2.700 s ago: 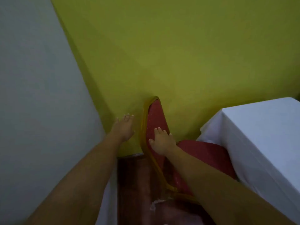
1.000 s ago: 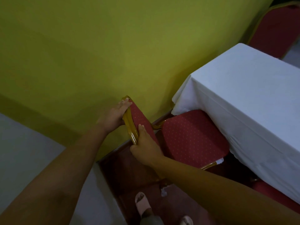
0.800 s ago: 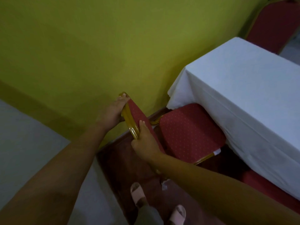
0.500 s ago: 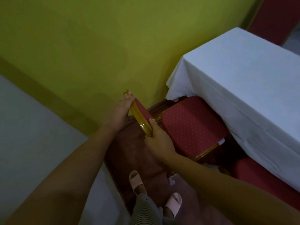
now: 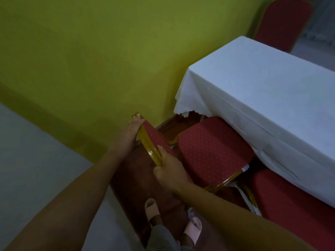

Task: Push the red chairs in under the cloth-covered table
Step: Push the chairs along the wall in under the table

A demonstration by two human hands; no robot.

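Note:
A red chair (image 5: 212, 151) with a gold frame stands at the corner of the table under a white cloth (image 5: 268, 98). Its dotted seat reaches part way under the cloth's hanging edge. My left hand (image 5: 129, 132) grips the far end of the chair's backrest top. My right hand (image 5: 168, 168) grips the near end of the same gold rail. A second red chair seat (image 5: 293, 200) sits to the right, partly under the cloth. A third red chair (image 5: 282, 20) stands beyond the table's far end.
A yellow-green wall (image 5: 108, 57) runs close behind the chair. The floor under me is dark red-brown (image 5: 132, 180), with pale floor (image 5: 32, 156) to the left. My feet in pale sandals (image 5: 152, 209) stand just behind the chair.
Both hands went from resting near the backrest to gripping its top rail. The chair and my view have swung toward the table, and the seat has edged a little under the cloth.

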